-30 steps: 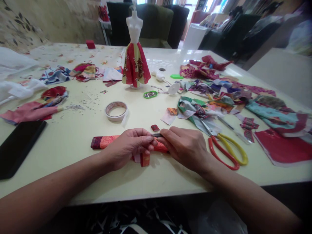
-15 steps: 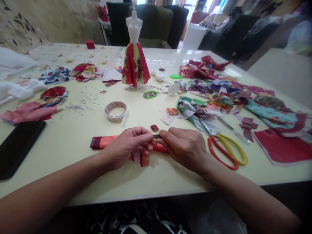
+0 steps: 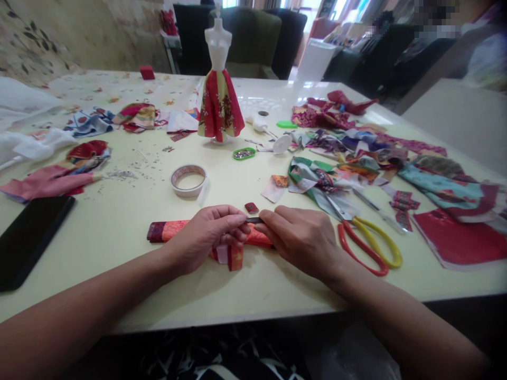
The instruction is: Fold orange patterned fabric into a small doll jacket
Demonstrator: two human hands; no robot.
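A thin dark tool [image 3: 254,220], perhaps tweezers, spans the small gap between my hands. My right hand [image 3: 303,237] is closed around its right end. My left hand [image 3: 212,235] is closed too, thumb and fingertips pinched at the tool's left tip; whatever else they hold is too small to make out. Beneath both hands lies a folded orange-red fabric band [image 3: 170,231] with a dark purple end. A short orange fabric strip [image 3: 235,258] shows just below my left fingers. Just beyond the tool rests a small dark red fabric piece [image 3: 251,207].
Scissors [image 3: 362,237] with red and yellow handles lie right of my right hand. Ahead are a tape roll [image 3: 189,180], a green dish of beads [image 3: 243,153] and a small mannequin [image 3: 218,50] in a skirt. Fabric scraps [image 3: 356,142] cover the right side; a phone [image 3: 34,243] lies left.
The dark tool shows slightly more between my fingertips and sits a touch lower. More of the orange-red band is visible under my hands, which have otherwise hardly moved.
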